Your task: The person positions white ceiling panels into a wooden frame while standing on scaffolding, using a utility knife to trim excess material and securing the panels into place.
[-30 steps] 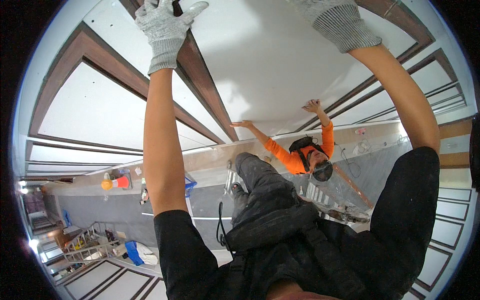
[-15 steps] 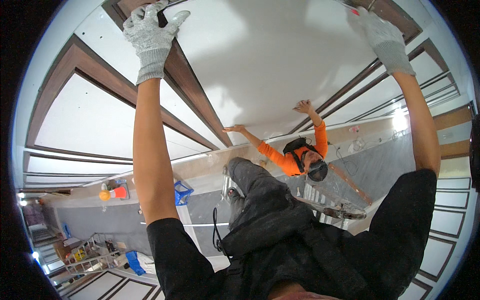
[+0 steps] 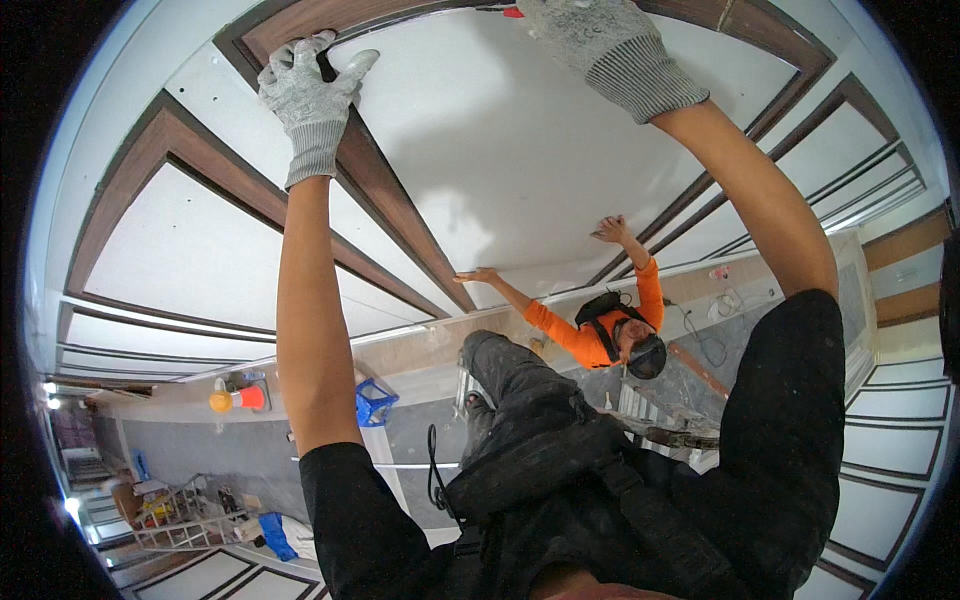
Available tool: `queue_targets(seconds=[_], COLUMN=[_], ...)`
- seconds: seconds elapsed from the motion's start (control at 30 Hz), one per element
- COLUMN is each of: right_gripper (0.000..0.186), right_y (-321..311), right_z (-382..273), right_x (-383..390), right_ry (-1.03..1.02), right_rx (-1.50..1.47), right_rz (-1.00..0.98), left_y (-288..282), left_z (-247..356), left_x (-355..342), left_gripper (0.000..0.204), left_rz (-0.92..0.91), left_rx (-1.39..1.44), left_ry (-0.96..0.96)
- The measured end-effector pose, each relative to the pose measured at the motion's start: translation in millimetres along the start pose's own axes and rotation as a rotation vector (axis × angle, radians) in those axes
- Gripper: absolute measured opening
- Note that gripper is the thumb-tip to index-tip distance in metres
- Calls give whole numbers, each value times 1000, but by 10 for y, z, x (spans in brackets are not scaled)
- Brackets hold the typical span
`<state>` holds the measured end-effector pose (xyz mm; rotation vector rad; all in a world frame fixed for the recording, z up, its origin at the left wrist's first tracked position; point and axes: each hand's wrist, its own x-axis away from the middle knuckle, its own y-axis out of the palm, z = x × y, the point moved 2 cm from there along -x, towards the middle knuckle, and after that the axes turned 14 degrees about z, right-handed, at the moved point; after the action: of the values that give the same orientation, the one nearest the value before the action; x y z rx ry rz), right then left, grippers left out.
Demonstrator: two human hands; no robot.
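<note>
Both my arms reach up to a large white panel [image 3: 540, 120] framed by brown wooden trim [image 3: 385, 165]. My left hand [image 3: 312, 92], in a grey knit glove, rests on the trim's upper left corner with thumb and fingers spread. My right hand [image 3: 605, 50], gloved alike, is at the trim's top edge, partly cut off by the picture's rim. It is closed around a thin tool with a red part [image 3: 513, 12]; its kind I cannot make out. Below, a person in an orange top [image 3: 600, 330] presses both bare hands against the panel's lower part.
A metal ladder [image 3: 640, 415] stands below me, beside the person. On the floor lie a blue plastic stool [image 3: 374, 402], an orange cone [image 3: 252, 397] and a blue-and-white sack [image 3: 278, 535]. A metal-railed cart [image 3: 185, 515] holds various items. More trimmed panels [image 3: 190, 245] line the wall.
My right hand has moved left along the top trim, carrying the red-marked tool. My left hand keeps its place on the corner. The view has shifted slightly.
</note>
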<state>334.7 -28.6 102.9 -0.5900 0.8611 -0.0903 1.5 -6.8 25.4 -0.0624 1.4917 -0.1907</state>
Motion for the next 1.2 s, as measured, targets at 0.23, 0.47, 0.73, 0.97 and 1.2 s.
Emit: queue_targets(seconds=[0.23,0.47,0.73,0.97,1.2], right_gripper=[23,20,19,24,26], right_y=[5,35,111,350,389], right_z=[10,31,308,810,1463], right_x=[95,39,127,600,1421], right_ry=[-127,-65,-44,30,21], right_rx=[19,70,158,305,194], right_rz=[173,33,-77,-296,-94], left_y=[-42,-24,-35,-273,-338], left_z=[43,98,139,-225,-108], left_x=[25,-12,-28,72,10], left_gripper=[77,78,77,77,74], left_rz=[-2,-14,-30,3,-41], left_rx=[2,-15,-4,-79,-169], left_ry=[6,12,25,161,38])
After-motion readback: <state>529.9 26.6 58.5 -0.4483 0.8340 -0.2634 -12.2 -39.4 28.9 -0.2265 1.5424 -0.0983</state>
